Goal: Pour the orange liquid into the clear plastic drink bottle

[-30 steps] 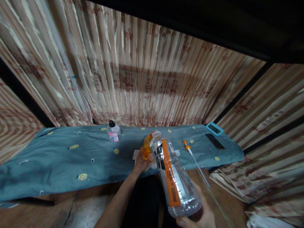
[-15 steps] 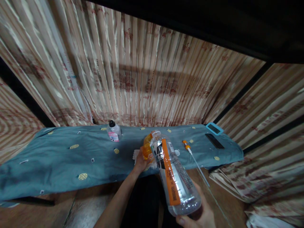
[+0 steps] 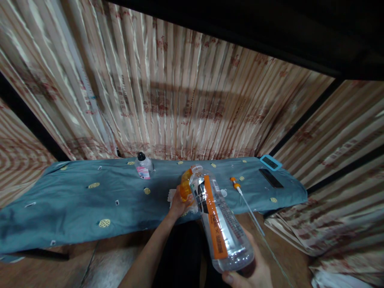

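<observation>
My right hand (image 3: 252,264) grips the base of a large clear plastic bottle (image 3: 217,224) with an orange and black label. The bottle is tilted, its uncapped neck pointing away from me, over an orange see-through bottle (image 3: 186,186). My left hand (image 3: 179,204) is wrapped around that orange bottle on the cloth-covered surface. Whether the two mouths touch is hidden. White tissue (image 3: 171,195) lies beneath the orange bottle. To the right rests a pump head (image 3: 237,186) with an orange top and a long pale tube reaching over the edge. A small white cap (image 3: 223,193) lies between them.
A clear bottle with a black cap and pink label (image 3: 144,166) stands at the back left. A blue-framed device (image 3: 271,162) and a black phone (image 3: 271,178) lie at the right. Teal patterned cloth (image 3: 75,200) covers the surface; striped curtains (image 3: 180,100) hang behind.
</observation>
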{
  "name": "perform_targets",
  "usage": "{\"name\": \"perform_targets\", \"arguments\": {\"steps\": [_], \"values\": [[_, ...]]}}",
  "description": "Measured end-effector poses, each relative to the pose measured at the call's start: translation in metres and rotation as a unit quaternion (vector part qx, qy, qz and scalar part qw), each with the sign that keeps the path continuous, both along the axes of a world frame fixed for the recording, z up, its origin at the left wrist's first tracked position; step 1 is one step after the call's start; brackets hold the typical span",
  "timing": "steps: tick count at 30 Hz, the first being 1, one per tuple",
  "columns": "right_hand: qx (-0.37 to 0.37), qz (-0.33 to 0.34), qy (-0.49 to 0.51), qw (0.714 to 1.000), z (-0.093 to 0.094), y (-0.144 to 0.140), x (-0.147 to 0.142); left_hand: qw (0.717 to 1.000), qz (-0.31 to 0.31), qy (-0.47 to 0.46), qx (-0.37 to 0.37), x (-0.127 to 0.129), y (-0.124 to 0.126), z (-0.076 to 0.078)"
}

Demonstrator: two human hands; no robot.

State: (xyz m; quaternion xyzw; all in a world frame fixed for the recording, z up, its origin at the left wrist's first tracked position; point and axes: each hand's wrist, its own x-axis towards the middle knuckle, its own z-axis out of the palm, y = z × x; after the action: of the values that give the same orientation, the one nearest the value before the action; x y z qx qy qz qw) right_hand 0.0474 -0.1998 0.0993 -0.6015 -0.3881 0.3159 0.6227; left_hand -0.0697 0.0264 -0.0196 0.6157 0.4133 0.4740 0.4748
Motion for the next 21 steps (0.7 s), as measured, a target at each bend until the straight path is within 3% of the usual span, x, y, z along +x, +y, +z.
{"name": "perform_targets", "arguments": {"steps": [11,21], "values": [[-0.002,-0.017,-0.009,1.000,-0.002,-0.001,0.001,1.000,-0.008,0.013,0.015,0.000,0.001,-0.004],[-0.023,-0.013,-0.018,0.999,0.010,0.000,-0.003,1.000,-0.001,0.016,0.010,0.000,0.001,-0.003]]}}
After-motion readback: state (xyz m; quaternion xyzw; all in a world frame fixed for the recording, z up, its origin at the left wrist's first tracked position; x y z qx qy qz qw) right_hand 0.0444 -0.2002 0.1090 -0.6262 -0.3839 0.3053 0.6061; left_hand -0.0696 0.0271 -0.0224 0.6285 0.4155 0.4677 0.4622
